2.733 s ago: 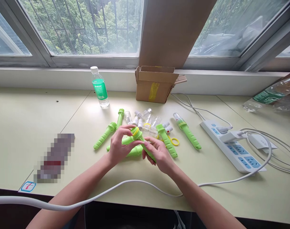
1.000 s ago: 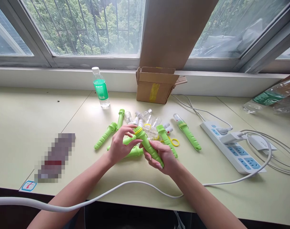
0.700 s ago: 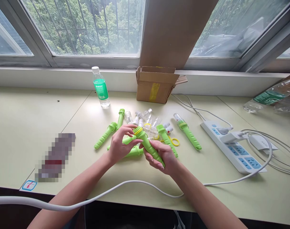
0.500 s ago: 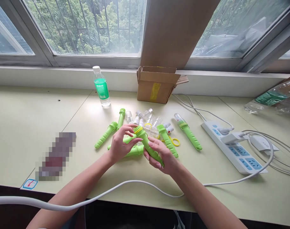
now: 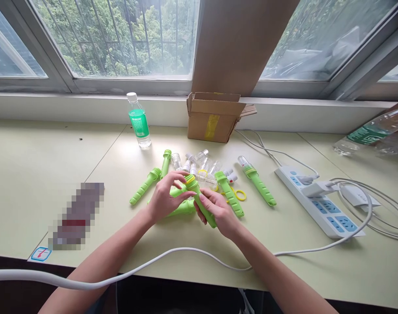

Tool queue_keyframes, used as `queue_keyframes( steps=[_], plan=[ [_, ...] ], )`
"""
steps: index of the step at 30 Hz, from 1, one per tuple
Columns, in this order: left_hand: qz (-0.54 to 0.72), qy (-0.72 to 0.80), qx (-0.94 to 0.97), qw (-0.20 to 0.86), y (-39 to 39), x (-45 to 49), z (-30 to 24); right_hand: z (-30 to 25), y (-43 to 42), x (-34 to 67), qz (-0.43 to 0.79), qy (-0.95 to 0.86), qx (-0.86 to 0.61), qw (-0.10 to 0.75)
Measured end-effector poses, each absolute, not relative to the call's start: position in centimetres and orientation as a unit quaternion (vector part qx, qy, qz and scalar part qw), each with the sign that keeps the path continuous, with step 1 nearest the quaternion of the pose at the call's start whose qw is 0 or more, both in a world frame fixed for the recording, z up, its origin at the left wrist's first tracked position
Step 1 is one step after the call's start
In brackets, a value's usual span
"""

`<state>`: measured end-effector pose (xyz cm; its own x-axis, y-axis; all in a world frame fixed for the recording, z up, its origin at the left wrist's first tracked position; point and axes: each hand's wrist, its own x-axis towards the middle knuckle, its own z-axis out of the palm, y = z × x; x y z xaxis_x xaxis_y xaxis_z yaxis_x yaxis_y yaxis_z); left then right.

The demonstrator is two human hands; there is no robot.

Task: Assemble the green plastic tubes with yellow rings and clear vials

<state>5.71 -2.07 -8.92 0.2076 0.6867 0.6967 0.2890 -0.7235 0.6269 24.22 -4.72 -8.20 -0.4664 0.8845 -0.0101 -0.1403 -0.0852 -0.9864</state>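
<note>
My right hand point(image 5: 220, 213) is wrapped round a green plastic handle point(image 5: 202, 205) with a spiral-grooved grip, its threaded end tilted up to the left. A yellow ring point(image 5: 190, 178) sits round that threaded end. The fingertips of my left hand point(image 5: 166, 196) pinch the ring from the upper left, the thumb lying against the handle's neck. Partly hidden behind my left hand, more green handles point(image 5: 184, 207) lie on the table. Just to the right is another loose green handle point(image 5: 229, 194), near a yellow ring point(image 5: 240, 195).
Behind my hands lies a pile of clear tubes point(image 5: 203, 165) and white parts. A green handle with a clear top point(image 5: 257, 181) is right of them. Farther back stand a water bottle point(image 5: 139, 122) and cardboard box point(image 5: 215, 117). A power strip point(image 5: 319, 203) and a white cable point(image 5: 172, 250) also occupy the table.
The green handle's lower end has swung slightly left and more upright, and my right hand has turned over it. My left hand stays at the ringed end.
</note>
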Motion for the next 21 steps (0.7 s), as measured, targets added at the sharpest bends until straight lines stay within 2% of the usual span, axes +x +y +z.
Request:
queue_keyframes(
  steps=[13, 21],
  plan=[
    [0.521, 0.306, 0.775, 0.183, -2.02, 5.51, -8.55, -8.5, -4.49, 24.5, 0.733, -0.467, -0.328, 0.371],
    [0.504, 0.329, 0.781, 0.167, -1.94, 5.5, -8.64, -8.57, -4.36, 24.55, 0.738, -0.453, -0.342, 0.365]
  ],
)
